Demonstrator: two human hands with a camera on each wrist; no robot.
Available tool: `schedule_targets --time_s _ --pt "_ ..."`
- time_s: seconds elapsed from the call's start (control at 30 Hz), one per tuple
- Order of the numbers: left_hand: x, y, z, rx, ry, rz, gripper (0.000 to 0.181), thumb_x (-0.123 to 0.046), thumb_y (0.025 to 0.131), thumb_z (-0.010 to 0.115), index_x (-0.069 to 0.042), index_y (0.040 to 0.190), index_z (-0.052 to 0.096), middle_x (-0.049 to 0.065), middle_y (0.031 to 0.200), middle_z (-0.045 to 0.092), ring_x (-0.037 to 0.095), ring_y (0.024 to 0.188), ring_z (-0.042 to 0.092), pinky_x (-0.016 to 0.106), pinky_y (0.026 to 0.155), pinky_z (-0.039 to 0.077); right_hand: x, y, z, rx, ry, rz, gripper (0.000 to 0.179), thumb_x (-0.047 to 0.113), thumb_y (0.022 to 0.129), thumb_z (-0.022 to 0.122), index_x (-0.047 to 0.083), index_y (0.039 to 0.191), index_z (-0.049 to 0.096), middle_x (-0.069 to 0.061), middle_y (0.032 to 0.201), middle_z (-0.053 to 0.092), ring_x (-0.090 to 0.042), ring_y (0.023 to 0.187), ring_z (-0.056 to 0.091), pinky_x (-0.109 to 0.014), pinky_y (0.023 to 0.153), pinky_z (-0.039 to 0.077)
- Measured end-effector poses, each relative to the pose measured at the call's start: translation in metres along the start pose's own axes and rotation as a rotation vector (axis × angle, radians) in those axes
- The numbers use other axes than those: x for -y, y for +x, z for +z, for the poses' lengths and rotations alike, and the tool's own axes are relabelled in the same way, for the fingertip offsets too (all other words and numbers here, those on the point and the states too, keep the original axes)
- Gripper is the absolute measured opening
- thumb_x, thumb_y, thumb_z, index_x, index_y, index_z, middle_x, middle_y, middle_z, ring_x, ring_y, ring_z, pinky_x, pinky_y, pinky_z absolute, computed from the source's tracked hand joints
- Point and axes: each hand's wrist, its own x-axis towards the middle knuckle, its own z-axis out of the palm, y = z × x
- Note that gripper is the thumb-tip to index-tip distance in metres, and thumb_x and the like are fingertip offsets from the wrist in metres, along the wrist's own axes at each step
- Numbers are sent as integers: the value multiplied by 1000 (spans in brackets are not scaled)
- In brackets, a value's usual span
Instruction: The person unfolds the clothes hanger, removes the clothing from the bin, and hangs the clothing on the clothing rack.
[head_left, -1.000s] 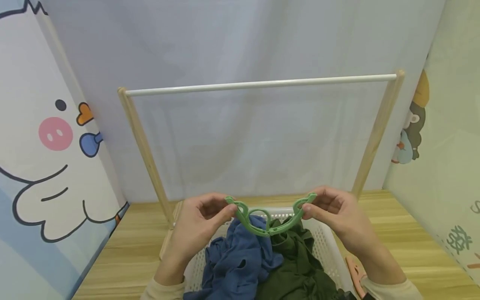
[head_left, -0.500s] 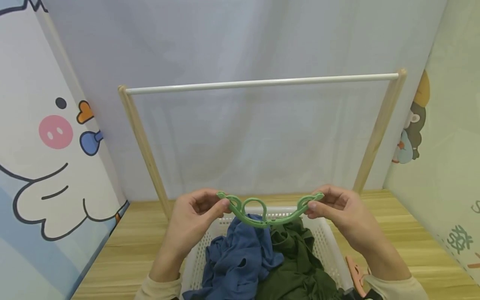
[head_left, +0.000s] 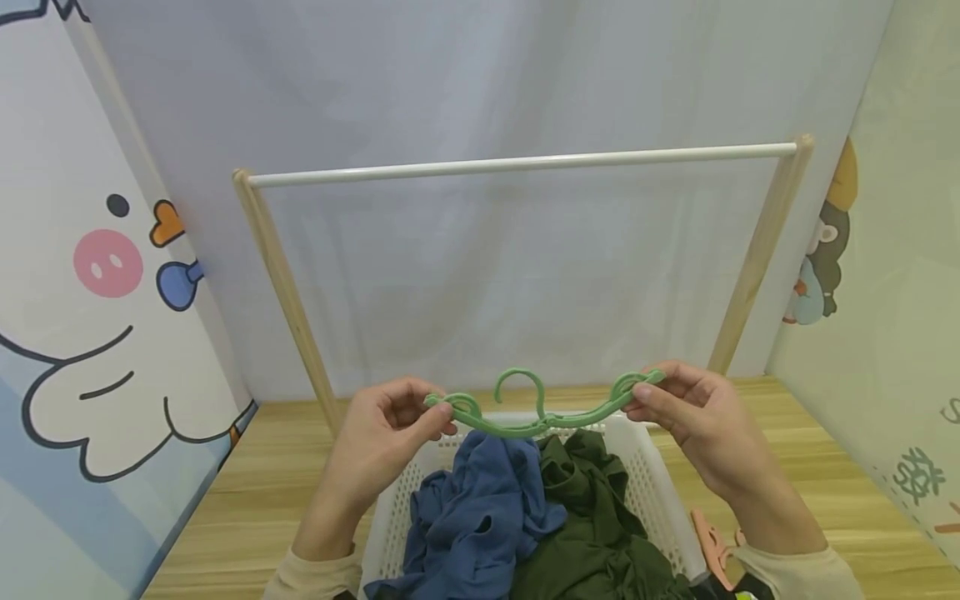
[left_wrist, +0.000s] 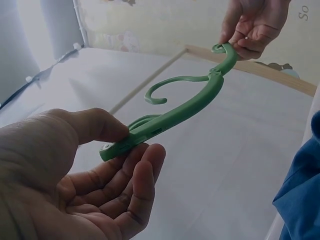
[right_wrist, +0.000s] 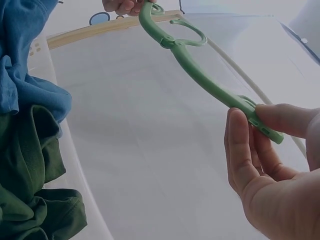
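Observation:
A green folding clothes hanger (head_left: 510,431) is spread wide between both hands above the basket, its hook pointing up. My left hand (head_left: 382,437) pinches the left end between thumb and fingers; the left wrist view shows the thumb on top of that end of the hanger (left_wrist: 175,116). At the opposite end, my right hand (head_left: 697,421) pinches the tip the same way, seen close in the right wrist view with the hanger (right_wrist: 200,75) running away from it. Below lie a blue garment (head_left: 480,508) and a dark green garment (head_left: 592,517), crumpled side by side.
The white perforated basket (head_left: 660,492) holding the garments stands on a wood-grain table (head_left: 247,500). Behind it rises a rack with a white rail (head_left: 525,167) and wooden posts (head_left: 288,300). An orange hanger (head_left: 711,546) lies right of the basket, partly behind the right forearm.
Both hands have moved apart, unfolding the hanger from a deep V into a nearly straight, shallow curve. Its hook has swung from lying low to standing upright.

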Motion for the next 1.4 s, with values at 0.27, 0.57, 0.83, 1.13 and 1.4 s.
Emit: schedule_targets --time_s 0.27,0.57,0.83,1.13,1.4 --pt "1 0 -1 20 -31 -21 18 -8 106 76 5 119 80 17 98 80 20 86 81 36 84 67 0 1 1 -4 105 -5 28 -12 113 50 2 117 74 -7 115 81 -18 102 80 -33 96 65" --pt "1 1 -2 -84 -140 40 22 -5 107 74 10 123 76 10 105 83 20 92 82 35 87 68 -2 1 1 38 98 37 27 -10 114 50 2 122 73 -5 114 82 -17 102 80 -33 96 65" --pt "-2 0 -3 -90 -220 34 26 -2 107 74 15 127 72 9 107 83 22 94 83 36 89 68 0 1 1 27 96 77 25 -6 114 52 5 120 73 -3 111 81 -16 101 80 -32 94 65" --pt "-4 -2 -5 102 -103 -53 22 -3 99 84 4 120 81 12 109 82 19 87 81 35 82 68 0 0 -3 46 221 18 31 -13 114 45 3 118 72 -8 115 82 -19 104 81 -33 98 64" --pt "-4 -2 -2 196 88 -79 14 -15 97 89 -8 109 88 10 102 82 21 78 79 35 70 66 1 1 0 109 233 15 32 -15 112 45 4 117 70 -8 113 82 -20 104 82 -34 99 64"
